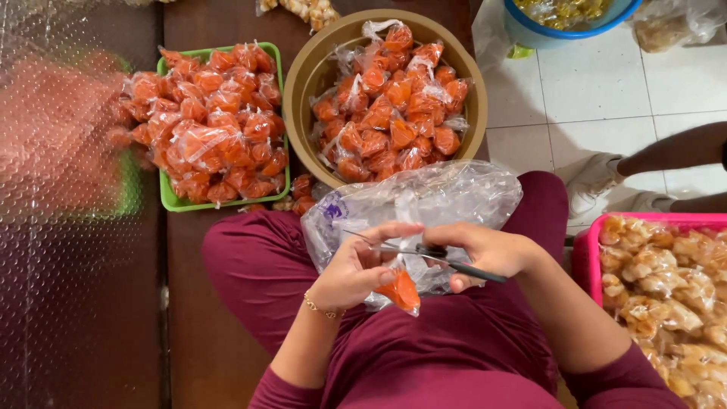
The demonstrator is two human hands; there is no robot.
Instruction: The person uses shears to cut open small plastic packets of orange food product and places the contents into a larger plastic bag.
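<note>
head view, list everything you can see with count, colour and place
green tray: one, heaped with orange packets, upper left
tan bowl: one, full of orange packets, top centre
orange packets: too many to count, in clear wrap
blue tub: one, yellowish contents, top right
pink tray: one, pale brown packets, right edge
clear bags: a bundle, on the lap
packet: one, orange, in the left hand
scissors: one pair, dark handles, in the right hand
another person's leg: right, on white tiles
left hand: bracelet at wrist, grip on packet
right hand: grip on scissors

orange snack packet, scissors horiz. above
</note>
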